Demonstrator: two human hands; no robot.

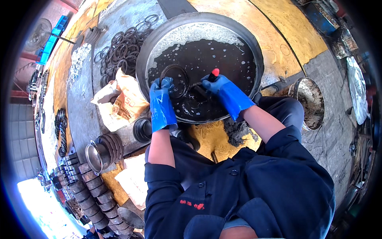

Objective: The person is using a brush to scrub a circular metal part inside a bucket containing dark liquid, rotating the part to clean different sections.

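Observation:
A wide round metal basin (258, 51) in front of me holds dark liquid with patches of pale foam. Over its near part, my left hand (165, 85), in a blue rubber glove, grips a thin dark metal ring (184, 73) by its left side, tilted above the liquid. My right hand (215, 83), gloved the same way, is closed round a black brush (215, 73) with a red-tipped handle. The brush's dark lower end points toward the ring and is hard to make out against the liquid.
Left of the basin lies a heap of dark rings (120, 49). Nearer are an opened paper sack (129, 99), round metal parts (144, 129) and a row of rings (111, 147). A dirty metal bucket (310, 101) stands right of my knee.

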